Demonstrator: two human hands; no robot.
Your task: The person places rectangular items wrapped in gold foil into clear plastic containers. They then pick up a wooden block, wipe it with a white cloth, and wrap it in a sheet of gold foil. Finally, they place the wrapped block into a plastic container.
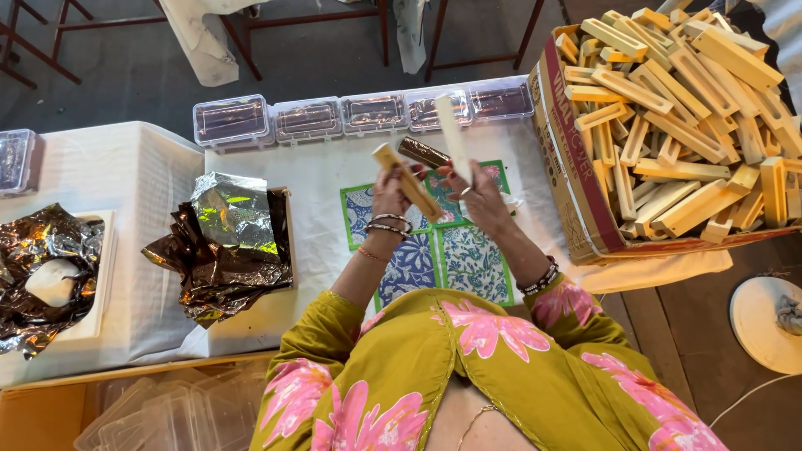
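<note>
Two bare hands are working over a white-covered table, and the layout around them is reading as a wrapping line. Far left, a crinkled dark foil sheet (38,276) is lying open with a pale block (52,281) sitting on it, seemingly a piece waiting to be covered. Beside it, a stack of brown and silver foil sheets (224,250) is resting within easy reach of the left hand, probably so fresh sheets can be pulled without stretching. Along the table's far edge, a row of clear lidded boxes (359,114) is standing closed, side by side.

At centre, the left hand (391,194) is clenching a tan wooden stick (408,181), tilting it up off the table. The right hand (483,194) is pinching a paler flat stick (452,138) upright between fingertips; a foil-wrapped stick (422,152) is showing between the two hands, though I cannot tell which hand is supporting it. Both hands are hovering above blue and green patterned cloth squares (468,263).

Right of them, a cardboard carton (576,192) heaped with bare wooden sticks (685,125) is sitting just beside the right hand, likely as the supply.
</note>
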